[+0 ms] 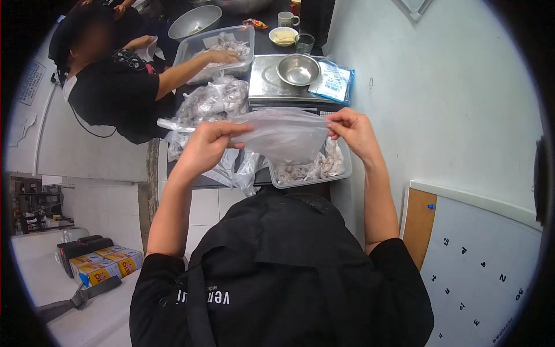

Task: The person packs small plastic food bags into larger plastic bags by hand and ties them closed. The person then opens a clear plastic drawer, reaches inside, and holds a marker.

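A clear plastic bag (pixel 286 136) is stretched flat between my two hands. My left hand (pixel 211 143) pinches its left end, and my right hand (pixel 351 130) pinches its upper right corner. Below the bag, partly covered by it, a clear plastic tub (pixel 315 181) holds pale greyish pieces of food in thin wrapping. Just beyond the bag stands a weighing scale (pixel 266 87) with a steel bowl (pixel 298 70) on its plate. Filled plastic bags (pixel 214 101) are heaped beyond my left hand, and loose plastic bags (pixel 247 173) lie near my left wrist.
At the left a co-worker in black reaches a hand (pixel 222 56) into a larger clear tub (pixel 250 40). A blue-and-white packet (pixel 332 81) rests at the scale's right edge. Behind are a glass (pixel 304 44), a small plate (pixel 283 37) and a mug (pixel 287 20). A wall (pixel 428 87) bounds the right.
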`<act>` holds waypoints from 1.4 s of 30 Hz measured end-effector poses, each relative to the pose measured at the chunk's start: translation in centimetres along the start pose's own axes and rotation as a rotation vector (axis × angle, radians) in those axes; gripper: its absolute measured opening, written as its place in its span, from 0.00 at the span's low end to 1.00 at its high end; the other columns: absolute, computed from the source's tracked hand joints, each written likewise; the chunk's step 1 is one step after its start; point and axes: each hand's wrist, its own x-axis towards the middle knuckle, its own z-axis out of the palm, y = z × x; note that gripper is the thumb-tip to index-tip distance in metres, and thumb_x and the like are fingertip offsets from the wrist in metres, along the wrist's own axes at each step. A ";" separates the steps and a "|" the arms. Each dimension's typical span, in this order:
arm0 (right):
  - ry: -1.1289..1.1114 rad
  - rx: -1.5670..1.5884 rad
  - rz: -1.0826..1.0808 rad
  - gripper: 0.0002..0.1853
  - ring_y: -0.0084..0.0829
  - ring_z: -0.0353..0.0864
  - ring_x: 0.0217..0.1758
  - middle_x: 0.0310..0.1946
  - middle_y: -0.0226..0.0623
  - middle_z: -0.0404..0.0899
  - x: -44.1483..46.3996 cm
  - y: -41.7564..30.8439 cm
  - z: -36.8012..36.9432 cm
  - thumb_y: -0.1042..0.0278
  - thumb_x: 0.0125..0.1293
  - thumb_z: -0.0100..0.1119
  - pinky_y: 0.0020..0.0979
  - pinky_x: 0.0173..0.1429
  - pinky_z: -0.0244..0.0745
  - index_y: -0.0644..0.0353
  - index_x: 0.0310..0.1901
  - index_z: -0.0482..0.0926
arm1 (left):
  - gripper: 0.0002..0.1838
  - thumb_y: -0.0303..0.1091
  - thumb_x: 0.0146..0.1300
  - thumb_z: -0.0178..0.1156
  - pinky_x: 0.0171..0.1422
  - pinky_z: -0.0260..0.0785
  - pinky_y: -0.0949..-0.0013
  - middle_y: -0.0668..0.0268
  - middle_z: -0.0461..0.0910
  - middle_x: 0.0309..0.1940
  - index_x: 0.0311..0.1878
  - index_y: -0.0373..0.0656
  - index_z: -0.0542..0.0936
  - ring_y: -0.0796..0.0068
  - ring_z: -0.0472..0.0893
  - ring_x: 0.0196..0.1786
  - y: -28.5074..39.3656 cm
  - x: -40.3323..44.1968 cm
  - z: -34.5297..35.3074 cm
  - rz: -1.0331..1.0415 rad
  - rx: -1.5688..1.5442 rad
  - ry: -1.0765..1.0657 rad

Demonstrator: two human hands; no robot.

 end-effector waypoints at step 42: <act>-0.051 -0.353 -1.050 0.11 0.36 0.74 0.26 0.23 0.34 0.73 2.1 -13.6 9.5 0.60 0.53 0.65 0.32 0.29 0.68 0.58 0.32 0.80 | 0.66 0.65 0.23 0.75 0.65 0.59 0.55 0.49 0.63 0.62 0.67 0.39 0.58 0.50 0.68 0.60 0.1 3.2 0.4 0.767 0.738 0.009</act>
